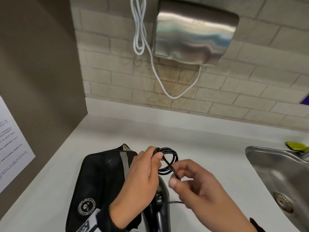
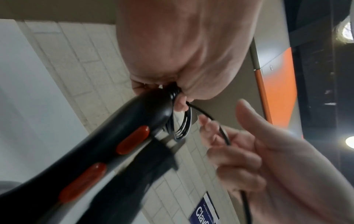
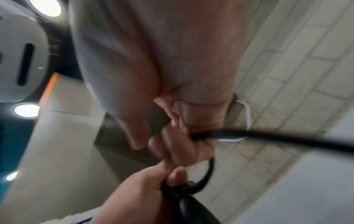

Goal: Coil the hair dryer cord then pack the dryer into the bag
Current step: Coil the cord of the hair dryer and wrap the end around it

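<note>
Several loops of black cord sit bunched in the curled fingers of the left hand at lower centre of the frame, above one black hair dryer. The right hand, just right of the loops, pinches the free strand between thumb and fingers. One black bag lies at lower left on the white counter; its contents cannot be seen.

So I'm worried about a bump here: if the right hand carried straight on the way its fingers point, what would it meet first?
Most likely the coiled cord held in the left hand: the right hand, pinching the loose strand, points up-left at those loops. Depth is unclear, so it might brush the left fingers instead.
</note>
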The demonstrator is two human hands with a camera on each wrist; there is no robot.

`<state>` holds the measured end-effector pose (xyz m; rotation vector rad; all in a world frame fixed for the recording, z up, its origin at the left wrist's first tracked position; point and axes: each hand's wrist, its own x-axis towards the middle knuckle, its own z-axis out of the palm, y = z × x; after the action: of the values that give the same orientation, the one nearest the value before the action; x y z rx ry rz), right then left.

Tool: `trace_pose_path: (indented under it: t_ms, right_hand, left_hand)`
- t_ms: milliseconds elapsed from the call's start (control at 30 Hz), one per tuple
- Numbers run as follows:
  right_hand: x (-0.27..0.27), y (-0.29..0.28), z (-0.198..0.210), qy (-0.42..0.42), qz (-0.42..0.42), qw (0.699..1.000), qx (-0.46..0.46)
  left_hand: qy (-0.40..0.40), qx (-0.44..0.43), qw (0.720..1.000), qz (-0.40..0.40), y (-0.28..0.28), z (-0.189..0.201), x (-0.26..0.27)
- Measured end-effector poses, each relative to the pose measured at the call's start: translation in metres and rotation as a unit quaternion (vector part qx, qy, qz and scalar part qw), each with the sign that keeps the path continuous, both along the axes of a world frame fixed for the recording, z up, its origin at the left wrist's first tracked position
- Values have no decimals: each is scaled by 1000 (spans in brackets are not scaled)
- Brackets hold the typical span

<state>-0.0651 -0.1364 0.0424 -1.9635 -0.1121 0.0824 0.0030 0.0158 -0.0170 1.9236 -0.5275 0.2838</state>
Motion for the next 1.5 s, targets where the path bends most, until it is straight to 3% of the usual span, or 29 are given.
trace_pose_path:
  t_ms: [67, 133, 233, 500, 800, 1267, 1500]
  right_hand:
    - [3, 1, 5, -94, -10, 979, -181]
    - [4, 0, 15, -178, 4, 923, -340]
    - [8, -5, 28, -249, 17, 885, -392]
    - [32, -16, 45, -260, 66, 929, -254]
    - [42, -2, 27, -204, 74, 971, -102]
    - [52, -12, 13, -192, -13, 981, -14]
    - [61, -12, -25, -182, -19, 982, 57]
  left_hand:
    - [-9, 15, 1000, 4, 0, -1, 1]
    - [-18, 29, 999, -2, 1, 1, -1]
    - [-24, 54, 998, -33, 1, 3, -5]
    - [-45, 133, 985, -101, 10, 4, -5]
    - [-76, 189, 973, -108, 12, 12, -4]
    - [-59, 92, 992, -62, 10, 5, -5]
    - [-31, 18, 997, -63, 12, 0, -1]
